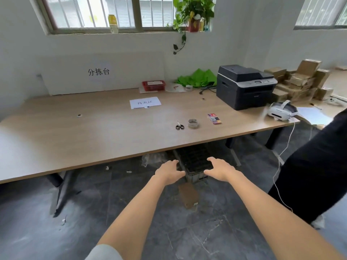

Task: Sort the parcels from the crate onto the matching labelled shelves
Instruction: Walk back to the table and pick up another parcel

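Both hands reached toward the crate under the sorting table.

I read "分拣台" on the wall sign (98, 71) at eleven o'clock; the paper label (145, 102) on the table (93, 132) was too blurred for me to read; the left hand (169, 172) and right hand (220, 168) were stretched forward, fingers spread, empty, either side of the dark crate (195, 162) on the floor at twelve o'clock; one brown parcel (188, 195) lay just nearer, at six o'clock of the crate; more boxes (300, 79) were stacked at two o'clock beyond the printer (244, 87).
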The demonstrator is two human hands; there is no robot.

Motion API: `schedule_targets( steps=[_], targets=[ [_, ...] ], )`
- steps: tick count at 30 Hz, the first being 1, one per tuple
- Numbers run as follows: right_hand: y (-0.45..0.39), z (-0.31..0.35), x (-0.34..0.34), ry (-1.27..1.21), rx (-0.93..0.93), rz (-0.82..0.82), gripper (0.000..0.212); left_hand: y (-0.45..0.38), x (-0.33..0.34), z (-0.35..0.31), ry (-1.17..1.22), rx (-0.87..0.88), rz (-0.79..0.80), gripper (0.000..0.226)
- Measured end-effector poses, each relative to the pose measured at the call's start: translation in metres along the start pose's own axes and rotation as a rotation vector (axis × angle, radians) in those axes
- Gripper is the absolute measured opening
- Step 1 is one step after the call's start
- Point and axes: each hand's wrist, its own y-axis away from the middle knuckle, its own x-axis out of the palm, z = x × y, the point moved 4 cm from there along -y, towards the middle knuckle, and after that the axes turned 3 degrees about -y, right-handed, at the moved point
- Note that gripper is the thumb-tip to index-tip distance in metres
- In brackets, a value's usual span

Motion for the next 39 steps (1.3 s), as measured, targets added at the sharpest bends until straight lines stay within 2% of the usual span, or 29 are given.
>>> schedule_targets(
  steps=[8, 16, 21, 26, 34, 39],
  targets=[
    [-0.169, -0.034, -0.013, -0.014, 0.001, 0.098, 0.067, -0.162, 0.010, -0.001, 0.041, -0.072, 0.051, 0.069],
    [-0.305, -0.084, 0.035, -0.039, 0.074, 0.242, 0.066, -0.294, 0.074, 0.035, 0.049, -0.188, 0.127, 0.064],
    [-0.391, -0.128, 0.125, -0.076, 0.133, 0.333, 0.066, -0.373, 0.161, 0.087, 0.044, -0.231, 0.217, 0.064],
    [-0.493, -0.180, 0.238, -0.079, 0.178, 0.402, 0.074, -0.456, 0.281, 0.162, 0.077, -0.260, 0.314, 0.067],
    [-0.642, -0.261, 0.412, -0.150, 0.222, 0.295, 0.070, -0.594, 0.460, 0.286, 0.107, -0.315, 0.307, 0.071],
    [-0.706, -0.298, 0.505, -0.265, 0.249, 0.257, 0.072, -0.655, 0.539, 0.342, 0.220, -0.362, 0.270, 0.077]
  ],
)
